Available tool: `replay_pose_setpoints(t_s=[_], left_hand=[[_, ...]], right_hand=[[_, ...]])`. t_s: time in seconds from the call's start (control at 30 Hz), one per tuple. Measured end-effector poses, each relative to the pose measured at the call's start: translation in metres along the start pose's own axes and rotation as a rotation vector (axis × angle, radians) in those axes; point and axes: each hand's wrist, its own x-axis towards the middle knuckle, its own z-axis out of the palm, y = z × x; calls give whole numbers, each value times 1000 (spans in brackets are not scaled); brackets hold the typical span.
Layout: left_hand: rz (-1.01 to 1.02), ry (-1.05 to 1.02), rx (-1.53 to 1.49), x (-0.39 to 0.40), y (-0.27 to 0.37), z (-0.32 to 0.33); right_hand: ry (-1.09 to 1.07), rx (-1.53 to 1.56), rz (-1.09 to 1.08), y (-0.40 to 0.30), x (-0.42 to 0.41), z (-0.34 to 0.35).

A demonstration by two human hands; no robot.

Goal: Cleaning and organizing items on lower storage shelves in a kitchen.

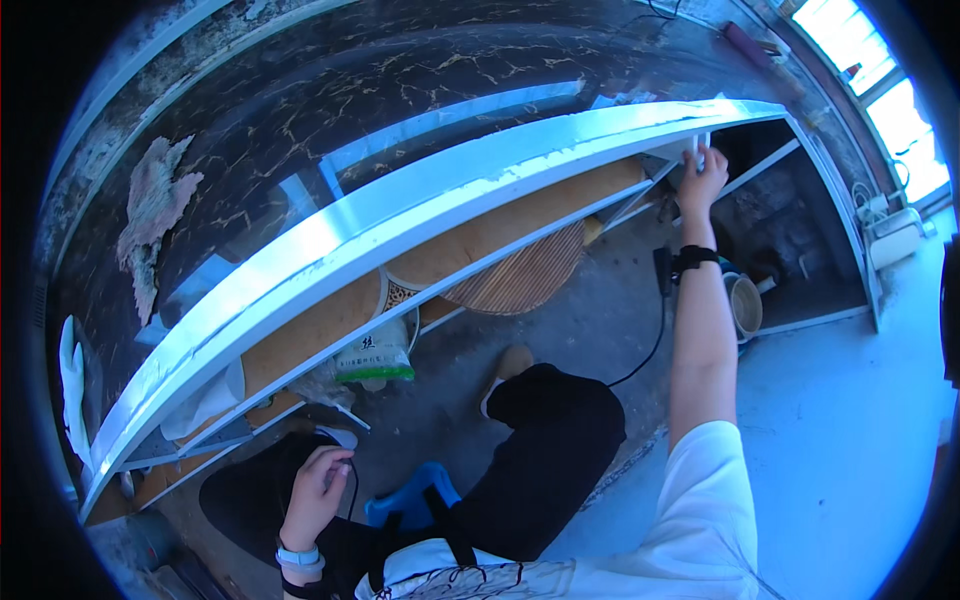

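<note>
My right hand reaches to the far right end of a white-edged cabinet, its fingers closed around a small white part just under the top edge; what that part is cannot be made out. My left hand hovers above my left knee with bent fingers and nothing seen in it. Between the hands, the cabinet's shelf holds round wooden boards. A ribbed round wooden lid and a plastic bag with green trim sit lower down.
A blue plastic stool is beneath me. A round container stands by the dark compartment at right. A torn grey piece and a white glove lie on the dark marbled top. A white power strip is at far right.
</note>
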Motion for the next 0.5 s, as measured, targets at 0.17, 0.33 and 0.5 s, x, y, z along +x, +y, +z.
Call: replay_pose_setpoints(t_s=[0.17, 0.33, 0.5], left_hand=[[51, 6, -62, -14, -1, 7], [93, 16, -5, -30, -5, 2], [43, 93, -15, -51, -15, -8]], right_hand=[[-98, 39, -278, -30, 49, -62], [-128, 38, -189, -37, 47, -67], [-112, 67, -100, -44, 41, -56]])
